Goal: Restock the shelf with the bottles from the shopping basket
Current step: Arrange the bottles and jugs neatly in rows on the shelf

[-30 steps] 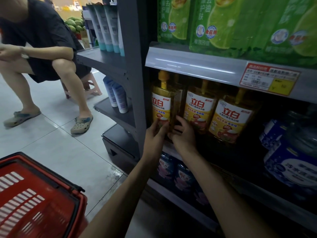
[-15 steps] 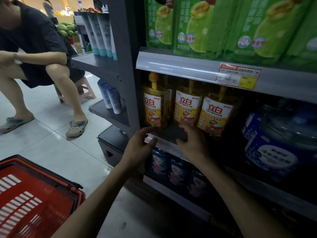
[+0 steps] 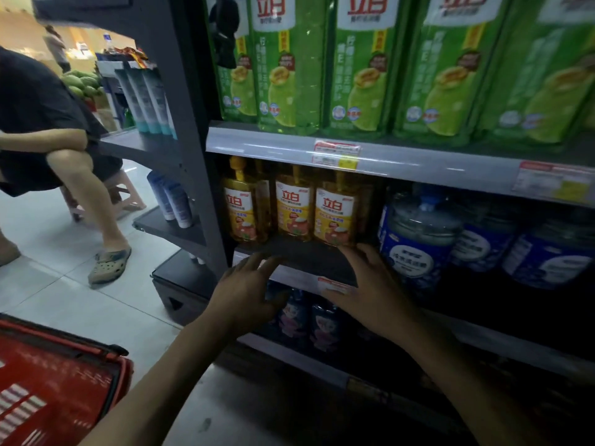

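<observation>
We record the left hand [image 3: 246, 292] in front of the shelf [image 3: 299, 254], fingers spread and relaxed, gripping nothing; its fingertips lie at the board's front edge. The right hand [image 3: 370, 294] is likewise splayed and holds nothing. Its index tip sits just beside the base of the rightmost of the three yellow bottles [image 3: 294, 207]; we cannot tell whether it touches. The bottles stand upright in a row at the left end of this shelf, set back from the edge, labels facing out. Immediately to their right on the same board stand blue jugs [image 3: 418, 239]. On the tier above, green packs [image 3: 289, 75] stand side by side, with a price label [image 3: 336, 151] fixed to that tier's front strip. Beneath the hands, on the lower tier, dark bottles [image 3: 296, 313] are dimly visible. The red shopping basket [image 3: 58, 381] rests on the tiled floor [image 3: 64, 294] at lower left, well apart from the shelf, only partly in frame. A seated person [image 3: 48, 123] occupies a stool further left.
</observation>
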`<state>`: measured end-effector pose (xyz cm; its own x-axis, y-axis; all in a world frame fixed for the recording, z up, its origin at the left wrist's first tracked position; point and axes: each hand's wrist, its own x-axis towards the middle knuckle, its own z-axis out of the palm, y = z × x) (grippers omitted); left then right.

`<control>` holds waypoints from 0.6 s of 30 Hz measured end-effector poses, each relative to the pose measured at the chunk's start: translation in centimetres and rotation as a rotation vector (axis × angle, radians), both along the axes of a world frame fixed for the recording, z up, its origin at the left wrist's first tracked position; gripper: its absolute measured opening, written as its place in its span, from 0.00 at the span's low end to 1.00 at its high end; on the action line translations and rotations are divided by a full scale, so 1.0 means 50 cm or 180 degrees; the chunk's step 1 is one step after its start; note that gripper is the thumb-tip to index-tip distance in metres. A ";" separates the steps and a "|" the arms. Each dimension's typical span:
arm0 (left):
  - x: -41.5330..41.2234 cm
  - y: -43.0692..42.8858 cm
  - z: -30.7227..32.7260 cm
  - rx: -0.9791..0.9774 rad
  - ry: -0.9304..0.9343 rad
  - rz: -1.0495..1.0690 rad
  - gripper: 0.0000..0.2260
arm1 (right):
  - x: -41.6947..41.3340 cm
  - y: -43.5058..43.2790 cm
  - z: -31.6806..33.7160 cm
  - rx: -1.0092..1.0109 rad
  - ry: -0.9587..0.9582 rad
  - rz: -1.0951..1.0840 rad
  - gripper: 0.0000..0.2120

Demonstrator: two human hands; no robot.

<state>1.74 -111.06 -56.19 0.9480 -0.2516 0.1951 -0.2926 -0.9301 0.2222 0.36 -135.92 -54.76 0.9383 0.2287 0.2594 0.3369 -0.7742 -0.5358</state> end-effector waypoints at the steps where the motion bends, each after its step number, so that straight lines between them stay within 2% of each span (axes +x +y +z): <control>1: -0.007 -0.017 0.010 -0.0061 -0.0037 -0.0032 0.33 | -0.015 -0.016 0.005 0.0057 0.0018 -0.0038 0.41; 5: -0.024 -0.084 0.043 -0.0582 -0.0289 -0.0259 0.31 | -0.053 -0.072 0.031 0.0426 0.0099 -0.0211 0.39; 10: -0.033 -0.177 0.058 -0.1834 -0.0203 -0.0289 0.28 | -0.068 -0.123 0.046 0.0747 -0.0146 -0.0616 0.35; 15: -0.026 -0.264 0.057 -0.2305 0.0050 -0.0516 0.27 | -0.076 -0.189 0.044 0.0693 -0.0296 -0.0995 0.30; 18: -0.010 -0.303 0.054 -0.2505 0.0250 -0.0584 0.28 | -0.063 -0.224 0.049 0.0965 -0.0224 -0.1370 0.28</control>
